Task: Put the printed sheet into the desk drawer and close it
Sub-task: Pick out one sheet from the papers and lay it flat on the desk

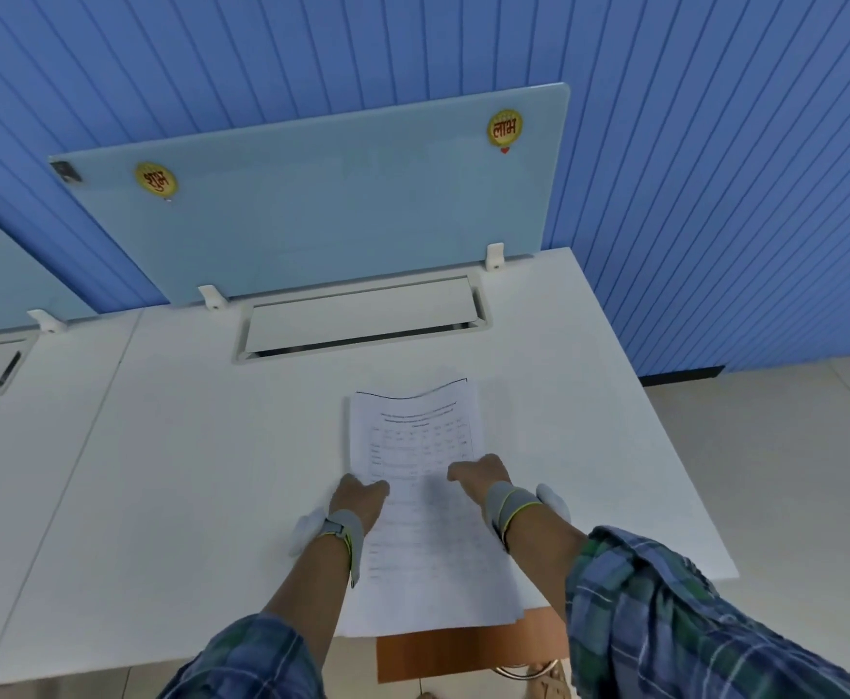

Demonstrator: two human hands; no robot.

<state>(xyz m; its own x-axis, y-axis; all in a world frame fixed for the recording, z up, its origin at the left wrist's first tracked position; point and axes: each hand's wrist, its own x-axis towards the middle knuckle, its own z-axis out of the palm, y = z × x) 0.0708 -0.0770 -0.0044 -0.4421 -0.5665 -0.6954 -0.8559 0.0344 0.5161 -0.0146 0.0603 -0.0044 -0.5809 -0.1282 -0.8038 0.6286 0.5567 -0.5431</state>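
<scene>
The printed sheet (415,496), white with a faint table of text, lies lengthwise on the white desk (186,471). Its near end hangs past the desk's front edge and its far edge curls up slightly. My left hand (357,499) grips the sheet's left edge with the thumb on top. My right hand (481,476) rests on the sheet's right side with its fingers curled down onto the paper. Both wrists wear grey straps. An orange-brown wooden surface (463,653) shows below the desk's front edge, under the sheet. No drawer front is visible.
A closed cable flap (362,320) is set into the desk behind the sheet. A pale blue divider panel (312,209) with two round yellow stickers stands at the back. The desk ends at right above tiled floor (791,471). A neighbouring desk (19,421) adjoins at left.
</scene>
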